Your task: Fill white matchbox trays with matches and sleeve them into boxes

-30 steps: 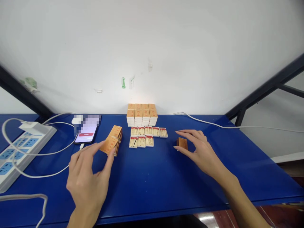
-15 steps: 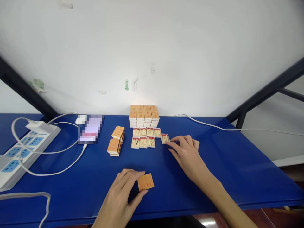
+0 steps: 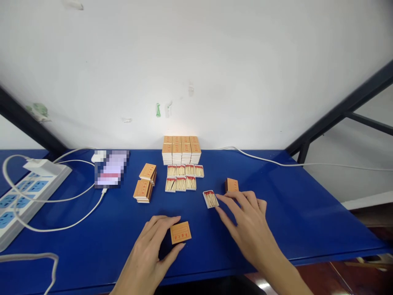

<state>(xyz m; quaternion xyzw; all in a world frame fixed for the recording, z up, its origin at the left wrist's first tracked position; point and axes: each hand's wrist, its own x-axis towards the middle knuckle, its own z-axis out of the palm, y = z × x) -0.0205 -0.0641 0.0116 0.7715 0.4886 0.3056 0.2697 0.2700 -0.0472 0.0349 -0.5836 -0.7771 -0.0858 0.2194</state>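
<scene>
My left hand [image 3: 150, 250] is near the front of the table, its thumb and fingers around the edges of an orange matchbox cover [image 3: 181, 232]. Whether that cover has a tray inside is not visible. My right hand [image 3: 245, 221] pinches the right side of an open matchbox tray [image 3: 211, 199] filled with red-tipped matches. Just beyond its knuckles stands another orange matchbox cover [image 3: 232, 185], partly hidden by the fingers. Two rows of open match trays [image 3: 181, 183] lie in the middle, ahead of both hands.
Stacked matchboxes [image 3: 181, 149] stand against the wall. Two short piles of orange covers [image 3: 143, 189] sit left of the trays. Further left are a blurred phone [image 3: 112, 168], white cables and a power strip [image 3: 37, 184]. A white cable [image 3: 260, 162] runs along the back right.
My right hand has drawn the match tray toward me, away from the rows, and tilted it slightly. The orange cover beyond that hand has come into view. The left hand keeps its cover.
</scene>
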